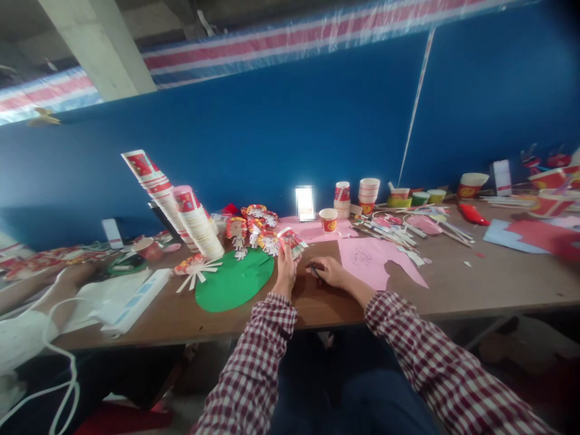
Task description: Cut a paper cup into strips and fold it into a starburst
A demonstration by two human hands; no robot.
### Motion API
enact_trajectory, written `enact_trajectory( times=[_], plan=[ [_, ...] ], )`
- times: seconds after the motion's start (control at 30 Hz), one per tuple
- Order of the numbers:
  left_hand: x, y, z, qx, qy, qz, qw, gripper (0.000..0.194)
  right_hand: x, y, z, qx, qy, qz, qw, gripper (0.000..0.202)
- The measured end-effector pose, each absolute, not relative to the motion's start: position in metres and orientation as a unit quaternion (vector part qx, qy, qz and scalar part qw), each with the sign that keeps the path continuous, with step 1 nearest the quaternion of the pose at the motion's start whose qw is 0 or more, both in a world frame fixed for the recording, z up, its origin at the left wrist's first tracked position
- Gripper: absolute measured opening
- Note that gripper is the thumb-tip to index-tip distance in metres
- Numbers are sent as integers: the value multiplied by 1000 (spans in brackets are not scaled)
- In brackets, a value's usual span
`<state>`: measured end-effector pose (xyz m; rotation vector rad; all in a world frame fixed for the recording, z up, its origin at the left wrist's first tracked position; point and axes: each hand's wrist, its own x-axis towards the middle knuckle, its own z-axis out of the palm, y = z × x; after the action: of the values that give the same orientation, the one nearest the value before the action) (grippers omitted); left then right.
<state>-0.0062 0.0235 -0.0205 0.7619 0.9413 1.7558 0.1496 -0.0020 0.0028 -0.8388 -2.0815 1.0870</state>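
Note:
My left hand [285, 273] is closed around a red-and-white printed paper cup [292, 240], raised a little above the brown table. Just to its right, my right hand [331, 272] is curled around a slim black tool [316, 273], whose exact kind is too small to tell. A round green sheet [240, 281] lies left of my hands. Behind it are several paper figures [256, 228] with red-and-yellow rims. Beside my right hand lies pink paper [374, 263] with a drawn outline and a cut edge.
Tall stacks of paper cups [199, 223] lean at the left, near a cup cut into strips [197, 272] and a white power strip [138, 300]. Another person's arm [58, 293] rests at far left. Cups, brushes [385, 232] and a red pouch [473, 214] lie to the right.

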Motion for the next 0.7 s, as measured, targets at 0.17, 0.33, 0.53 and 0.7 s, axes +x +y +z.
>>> enact_trajectory(
  times=[0.17,0.33,0.53,0.7],
  plan=[
    [-6,23,-21,328,388,715,480,45,148,0,-2,-317,-784,419,331,34],
    [-6,23,-23,343,396,703,481,46,147,0,-2,-319,-783,416,335,31],
    [-6,22,-19,336,382,713,483,47,148,-2,1,-307,-774,444,331,34],
    [-3,22,-17,310,358,729,495,42,149,-4,3,-306,-772,454,322,35]
  ],
)
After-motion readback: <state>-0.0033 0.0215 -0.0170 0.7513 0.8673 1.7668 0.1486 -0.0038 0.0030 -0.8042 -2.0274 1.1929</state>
